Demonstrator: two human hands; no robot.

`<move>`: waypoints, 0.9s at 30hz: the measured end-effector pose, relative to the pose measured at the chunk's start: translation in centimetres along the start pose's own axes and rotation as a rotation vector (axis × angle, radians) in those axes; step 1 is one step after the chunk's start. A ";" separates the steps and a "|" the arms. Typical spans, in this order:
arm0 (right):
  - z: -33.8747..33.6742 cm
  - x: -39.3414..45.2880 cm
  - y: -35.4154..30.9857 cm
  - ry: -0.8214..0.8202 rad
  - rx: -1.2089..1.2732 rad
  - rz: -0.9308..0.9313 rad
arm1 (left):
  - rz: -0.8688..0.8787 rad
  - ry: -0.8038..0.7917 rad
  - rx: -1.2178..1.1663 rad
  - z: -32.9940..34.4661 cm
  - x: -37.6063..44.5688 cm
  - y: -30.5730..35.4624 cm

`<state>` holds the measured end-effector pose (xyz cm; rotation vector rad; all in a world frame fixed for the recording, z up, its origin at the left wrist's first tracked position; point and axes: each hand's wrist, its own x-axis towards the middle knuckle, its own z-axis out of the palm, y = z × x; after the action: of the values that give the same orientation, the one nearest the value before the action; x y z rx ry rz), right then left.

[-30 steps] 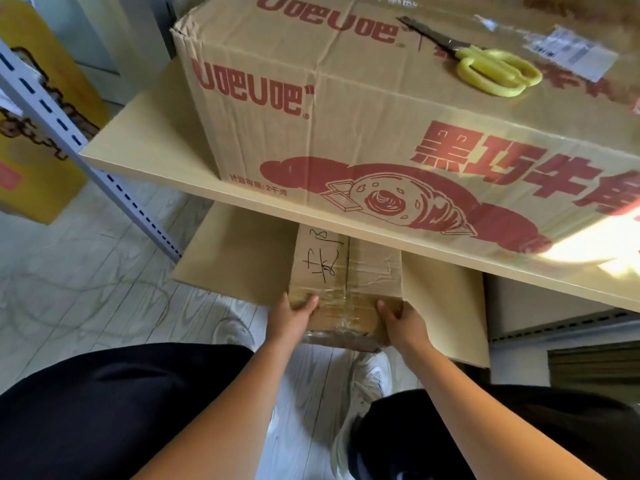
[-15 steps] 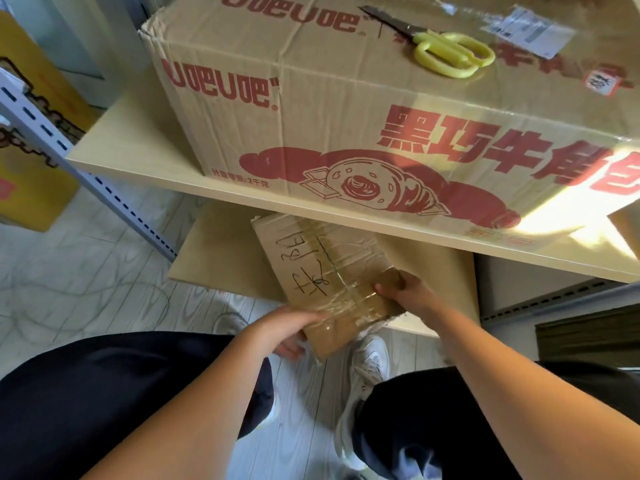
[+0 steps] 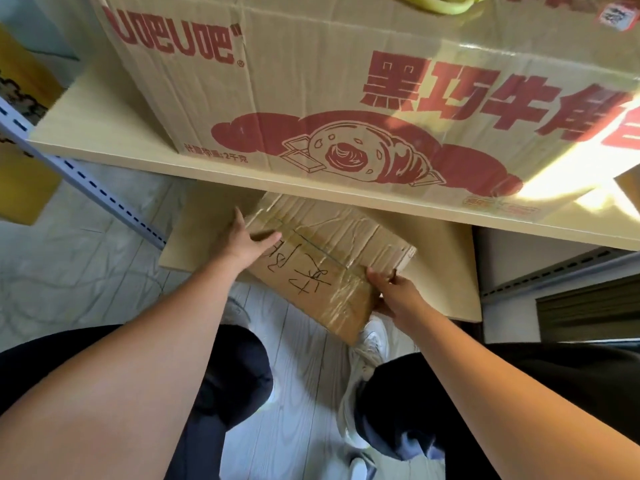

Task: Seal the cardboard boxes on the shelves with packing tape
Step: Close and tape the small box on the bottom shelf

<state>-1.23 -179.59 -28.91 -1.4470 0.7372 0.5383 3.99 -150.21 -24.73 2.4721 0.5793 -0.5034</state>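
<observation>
A small taped cardboard box (image 3: pixel 329 258) with black handwriting lies on the lower shelf board (image 3: pixel 446 271), turned at an angle, one corner overhanging the front edge. My left hand (image 3: pixel 244 242) lies flat on its left end, thumb on top. My right hand (image 3: pixel 391 289) grips its near right edge, fingers under it. A large cardboard box (image 3: pixel 346 98) with red print stands on the upper shelf (image 3: pixel 86 133). Yellow scissors (image 3: pixel 440 1) lie on top of it, mostly cut off by the frame's upper edge. No packing tape roll is in view.
A grey perforated shelf upright (image 3: pixel 86 188) slants down at the left. A yellow carton (image 3: pixel 20 161) stands on the floor beyond it. My knees in dark trousers and white shoes (image 3: pixel 367 344) are over the pale wood floor (image 3: pixel 86 271).
The small box has been pulled out from under the upper shelf and rotated clockwise. My left hand moved from its near end to its left end. The view has tipped closer to the shelf.
</observation>
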 end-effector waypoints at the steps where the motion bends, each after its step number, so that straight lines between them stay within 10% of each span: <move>1: -0.4 0.5 -0.3 -0.014 -0.001 -0.041 | -0.042 -0.075 0.013 -0.1 -0.3 -0.5; 5: -1.2 1.7 -1.4 -0.067 -0.075 -0.127 | -0.214 -0.359 -0.128 0.5 -2.7 -2.2; 12: -0.2 1.2 -0.8 0.059 -0.320 -0.195 | -0.243 -0.158 -0.593 3.9 -4.1 -3.6; 27: 1.7 2.2 -7.7 0.156 -0.548 -0.269 | -0.084 0.055 -0.337 1.7 -2.7 -1.3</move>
<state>6.10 -178.72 -25.32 -2.0818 0.5203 0.4378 0.66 -150.96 -25.32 2.1536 0.7286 -0.3385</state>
